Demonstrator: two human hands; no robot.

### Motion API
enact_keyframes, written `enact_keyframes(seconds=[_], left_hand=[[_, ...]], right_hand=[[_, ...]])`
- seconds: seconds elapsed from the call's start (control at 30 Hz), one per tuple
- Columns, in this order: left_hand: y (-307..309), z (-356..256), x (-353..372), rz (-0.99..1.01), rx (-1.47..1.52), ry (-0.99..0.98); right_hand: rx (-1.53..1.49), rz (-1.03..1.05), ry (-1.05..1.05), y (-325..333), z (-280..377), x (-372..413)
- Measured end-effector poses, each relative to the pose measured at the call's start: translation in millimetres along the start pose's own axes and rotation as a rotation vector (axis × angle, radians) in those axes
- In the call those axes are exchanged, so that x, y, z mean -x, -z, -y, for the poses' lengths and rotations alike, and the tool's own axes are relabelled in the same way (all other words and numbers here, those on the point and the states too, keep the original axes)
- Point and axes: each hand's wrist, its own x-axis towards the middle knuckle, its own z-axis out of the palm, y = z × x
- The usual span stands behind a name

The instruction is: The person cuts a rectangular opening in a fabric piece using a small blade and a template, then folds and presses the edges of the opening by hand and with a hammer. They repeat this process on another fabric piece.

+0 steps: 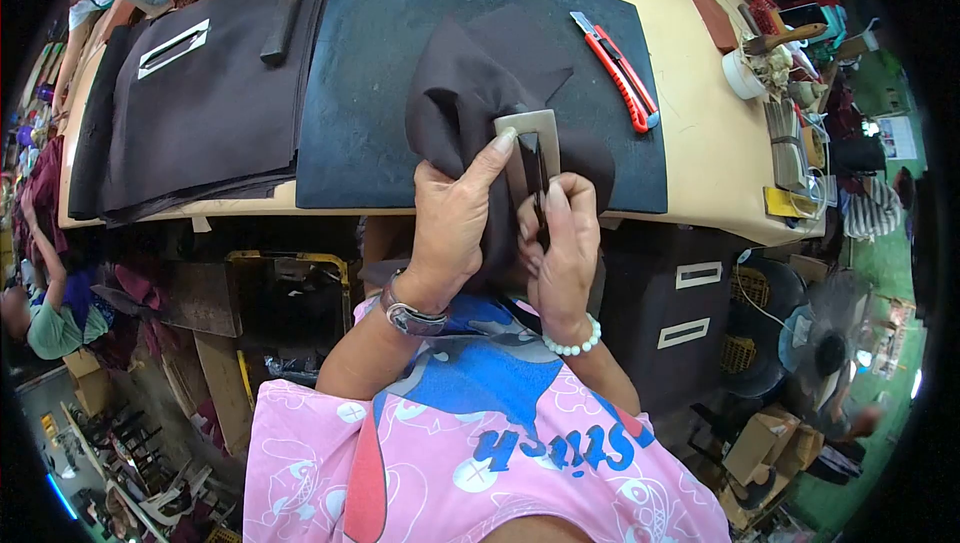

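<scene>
The pale rectangular frame (545,124) is located near the center of the frame of view, set against a bunched dark fabric piece (455,58), with dark material folded at its opening. The left hand (448,228) is closed on the assembly from the left side, its thumb pressed on the upper left corner of the pale rectangular frame. The right hand (566,253) is positioned at the lower right of the opening, fingers bent and closed on the dark material there; the exact grip of its lower fingers cannot be determined. The fabric piece lies partly over the black mat (365,73), upper center, and extends past its lower edge toward the person. A red utility knife (623,75) rests on the upper right part of the mat, blade end toward the top, clear of the fabric. The mat is on the tan worktop (690,73). At upper left, a stack of dark fabric panels (225,113) carries a pale slotted plate (151,66) and a hammer (289,18). At upper right, a brush (795,36) lies across a white container (740,75). At right, below the worktop edge, a dark panel (650,308) bears two pale rectangular outlines.
</scene>
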Motion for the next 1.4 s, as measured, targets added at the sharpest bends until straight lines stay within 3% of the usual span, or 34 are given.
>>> enact_keyframes(seconds=[0.17, 0.23, 0.27, 0.4, 0.5, 0.6, 0.7, 0.8, 0.93, 1.03, 1.07, 1.17, 1.2, 1.23, 1.3, 1.4], left_hand=[[2, -12, -1, 0.032, -0.012, 0.061], [1, -14, 2, 0.066, -0.039, 0.072], [0, -16, 4, 0.079, -0.050, 0.072], [2, -17, 8, 0.074, -0.122, 0.066], [8, -14, 7, 0.081, -0.150, 0.060], [10, -18, 7, 0.185, -0.149, 0.014], [11, -27, 6, 0.198, -0.129, 0.102], [11, -26, 6, 0.217, -0.139, 0.161], [11, -24, 6, 0.207, -0.126, 0.212], [13, -28, 3, 0.209, -0.096, 0.194], [13, -28, -1, 0.203, -0.076, 0.174], [11, -33, -8, 0.181, -0.075, 0.101], [10, -34, -10, 0.174, -0.074, 0.069], [10, -36, -11, 0.167, -0.071, 0.036], [14, -42, -13, 0.073, -0.106, -0.052], [34, -54, -22, -0.164, -0.239, -0.192]], right_hand=[[0.896, 0.160, 0.632, 23, 21, -4], [1.190, 0.275, 0.919, 28, 33, -21], [1.188, 0.296, 1.061, 27, 33, -31], [1.431, 0.412, 1.094, 25, 49, -39], [1.324, 0.392, 1.151, 18, 52, -46], [1.276, 0.388, 1.087, 11, 58, -47], [1.193, 0.417, 0.997, 6, 60, -52], [0.960, 0.312, 0.543, -1, 55, -52], [0.797, 0.154, 0.257, -7, 47, -61], [0.622, 0.051, 0.350, 10, 41, -65], [0.494, 0.076, 0.201, 22, 39, -64], [0.650, 0.185, 0.026, 42, 34, -43], [0.589, 0.312, -0.153, 41, 42, -31], [0.639, 0.401, -0.171, 52, 35, -26], [0.631, 0.361, -0.218, 57, 36, -15], [0.613, 0.174, -0.116, 67, 51, -15]])
